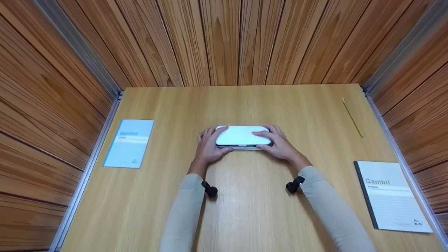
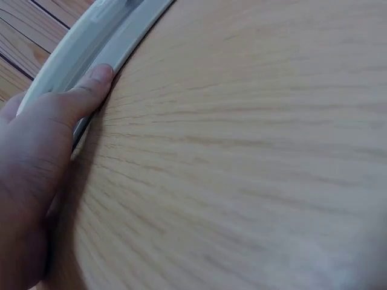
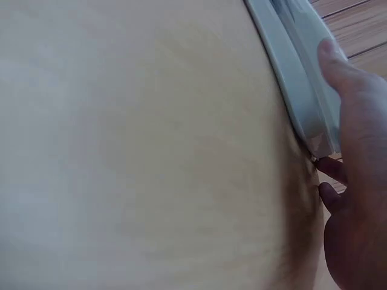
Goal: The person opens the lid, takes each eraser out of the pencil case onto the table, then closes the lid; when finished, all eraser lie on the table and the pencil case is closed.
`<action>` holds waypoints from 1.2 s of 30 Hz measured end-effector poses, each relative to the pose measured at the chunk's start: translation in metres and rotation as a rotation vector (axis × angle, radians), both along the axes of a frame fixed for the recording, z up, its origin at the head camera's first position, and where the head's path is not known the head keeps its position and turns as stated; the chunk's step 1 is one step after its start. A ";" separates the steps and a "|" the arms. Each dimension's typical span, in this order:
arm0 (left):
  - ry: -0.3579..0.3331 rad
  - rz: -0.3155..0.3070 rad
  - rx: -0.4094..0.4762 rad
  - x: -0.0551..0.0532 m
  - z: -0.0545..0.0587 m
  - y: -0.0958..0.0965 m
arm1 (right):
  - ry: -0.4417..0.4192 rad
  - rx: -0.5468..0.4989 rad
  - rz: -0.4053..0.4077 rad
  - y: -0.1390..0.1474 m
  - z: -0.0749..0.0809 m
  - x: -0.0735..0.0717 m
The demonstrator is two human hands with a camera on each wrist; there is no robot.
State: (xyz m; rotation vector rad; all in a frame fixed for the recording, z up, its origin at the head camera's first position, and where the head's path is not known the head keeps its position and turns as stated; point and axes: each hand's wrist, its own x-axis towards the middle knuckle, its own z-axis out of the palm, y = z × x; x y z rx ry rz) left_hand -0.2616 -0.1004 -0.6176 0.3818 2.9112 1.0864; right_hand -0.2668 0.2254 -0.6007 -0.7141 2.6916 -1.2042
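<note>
A white case (image 1: 241,135) with rounded ends lies crosswise in front of me, its lid slightly raised from the base along the near side. Something green (image 1: 251,145) shows in that narrow gap. My left hand (image 1: 211,144) grips the left end, thumb along the near lower edge and fingers round the far side. At the right end, my right hand (image 1: 279,142) holds the case with a finger over the lid. The left wrist view shows the left thumb (image 2: 91,87) on the base's rim. In the right wrist view, a digit presses the lid (image 3: 317,60).
A pale blue Gambit notebook (image 1: 129,143) lies to the left on the wooden table (image 1: 245,210). Another Gambit notebook (image 1: 393,199) with a dark spine sits near the right edge. Behind it lies a thin gold-coloured pencil (image 1: 352,117). Wood-panelled walls (image 1: 220,42) enclose the table.
</note>
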 end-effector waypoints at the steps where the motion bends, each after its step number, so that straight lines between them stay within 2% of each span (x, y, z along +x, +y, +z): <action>1: -0.005 0.003 0.003 0.000 0.000 0.000 | -0.006 -0.005 0.004 0.000 0.001 0.000; 10: 0.001 0.009 0.067 -0.002 -0.002 -0.003 | -0.029 -0.019 0.016 0.002 0.003 -0.001; 18: 0.017 0.005 0.137 -0.003 -0.003 -0.007 | -0.063 -0.184 -0.067 -0.004 0.004 -0.005; 24: 0.009 0.005 0.163 -0.002 -0.004 -0.006 | -0.014 -0.291 -0.120 -0.008 0.003 -0.005; 36: 0.020 0.016 0.176 -0.002 -0.004 -0.008 | 0.061 -0.357 -0.139 -0.011 0.009 -0.006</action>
